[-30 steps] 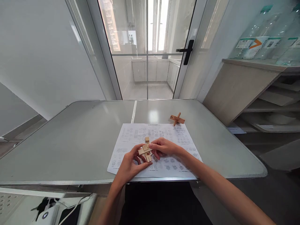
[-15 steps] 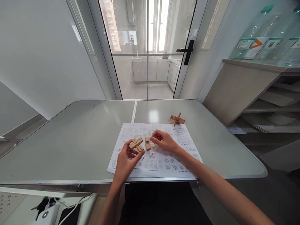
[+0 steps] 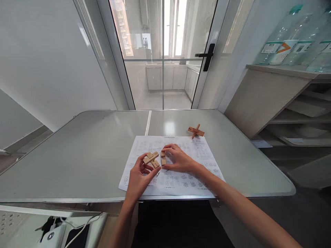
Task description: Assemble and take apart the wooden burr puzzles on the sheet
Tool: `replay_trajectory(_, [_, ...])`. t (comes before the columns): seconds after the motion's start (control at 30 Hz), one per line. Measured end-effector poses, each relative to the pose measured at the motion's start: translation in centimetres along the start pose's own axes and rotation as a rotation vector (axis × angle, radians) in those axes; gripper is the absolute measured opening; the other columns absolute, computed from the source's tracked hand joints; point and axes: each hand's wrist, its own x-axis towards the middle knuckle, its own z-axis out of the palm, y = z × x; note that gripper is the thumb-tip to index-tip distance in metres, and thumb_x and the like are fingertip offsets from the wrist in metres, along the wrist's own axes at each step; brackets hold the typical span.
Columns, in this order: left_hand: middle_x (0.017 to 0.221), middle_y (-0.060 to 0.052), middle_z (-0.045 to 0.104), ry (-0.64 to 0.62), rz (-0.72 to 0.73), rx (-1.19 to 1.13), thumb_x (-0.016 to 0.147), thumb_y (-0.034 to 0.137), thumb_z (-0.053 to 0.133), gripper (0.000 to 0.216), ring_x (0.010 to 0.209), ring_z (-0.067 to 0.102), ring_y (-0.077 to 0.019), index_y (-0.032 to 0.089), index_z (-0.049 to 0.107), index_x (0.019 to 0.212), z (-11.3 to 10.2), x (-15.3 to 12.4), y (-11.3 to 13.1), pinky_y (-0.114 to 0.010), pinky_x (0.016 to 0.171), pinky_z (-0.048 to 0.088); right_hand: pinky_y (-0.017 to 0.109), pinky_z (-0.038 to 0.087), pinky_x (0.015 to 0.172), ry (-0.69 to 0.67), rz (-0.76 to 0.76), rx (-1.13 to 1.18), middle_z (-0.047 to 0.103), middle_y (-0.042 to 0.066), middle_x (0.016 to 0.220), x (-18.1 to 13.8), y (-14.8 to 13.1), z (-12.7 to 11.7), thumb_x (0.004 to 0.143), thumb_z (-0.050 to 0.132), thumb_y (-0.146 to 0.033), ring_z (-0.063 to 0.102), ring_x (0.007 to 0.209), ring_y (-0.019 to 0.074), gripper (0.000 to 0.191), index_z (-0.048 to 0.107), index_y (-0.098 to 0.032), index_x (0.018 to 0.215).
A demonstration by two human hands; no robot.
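My left hand (image 3: 139, 175) pinches a small wooden puzzle assembly (image 3: 151, 159) of crossed pale blocks, held just above a printed instruction sheet (image 3: 181, 179). Just to its right, my right hand (image 3: 178, 159) closes its thumb and fingers round a separate short notched wooden block (image 3: 163, 158) that stands on the sheet. The two wooden parts are close together but apart.
A finished wooden cross puzzle (image 3: 196, 131) lies on the grey table (image 3: 85, 151) beyond the sheet's far right corner. A wooden shelf unit (image 3: 271, 96) with plastic bottles on top stands at the right. A glass door is behind the table. Cables and a device lie below the near left edge.
The hands came apart: my left carried the assembly up and left, my right let go of it, then reached to the loose block on the sheet and closed on it.
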Motion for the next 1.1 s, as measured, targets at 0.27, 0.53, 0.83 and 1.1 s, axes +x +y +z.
replay_trajectory(0.27, [0.109,-0.003,0.073,-0.032,0.034,0.004,0.079,0.048,0.085,0.074,0.075,0.069,-0.0151,0.029,0.053,0.143,-0.3,-0.1,-0.1,-0.030,0.071,0.061,0.043,0.054,0.100,-0.173,0.250,0.673,0.074,0.008,0.113,0.3,-0.8,-1.1,0.085,0.083,-0.044,0.070,0.104,0.0223,0.061,0.065,-0.019,0.137])
replay_trajectory(0.53, [0.093,0.001,0.071,-0.096,0.063,0.047,0.080,0.043,0.085,0.073,0.073,0.066,-0.0150,0.029,0.054,0.145,-0.2,-0.4,0.5,-0.032,0.076,0.059,0.040,0.057,0.094,-0.342,0.234,0.941,0.075,0.007,0.101,0.1,-1.1,-1.2,0.094,0.076,-0.043,0.072,0.091,0.0189,0.052,0.065,-0.015,0.137])
replay_trajectory(0.83, [0.095,0.001,0.071,-0.126,0.082,0.051,0.079,0.043,0.085,0.070,0.071,0.065,-0.0141,0.029,0.058,0.142,0.0,-0.5,0.8,-0.029,0.072,0.058,0.037,0.060,0.091,-0.378,0.253,0.989,0.072,0.012,0.120,0.3,-1.4,-1.1,0.080,0.090,-0.045,0.074,0.095,0.0200,0.061,0.064,-0.015,0.127])
replay_trajectory(1.1, [0.092,0.001,0.070,-0.171,0.094,0.066,0.080,0.040,0.084,0.066,0.071,0.065,-0.0144,0.029,0.060,0.141,0.1,-0.5,0.7,-0.029,0.071,0.058,0.037,0.060,0.087,-0.350,0.270,0.937,0.073,0.008,0.108,0.2,-1.2,-1.0,0.078,0.091,-0.047,0.073,0.089,0.0190,0.060,0.062,-0.016,0.121])
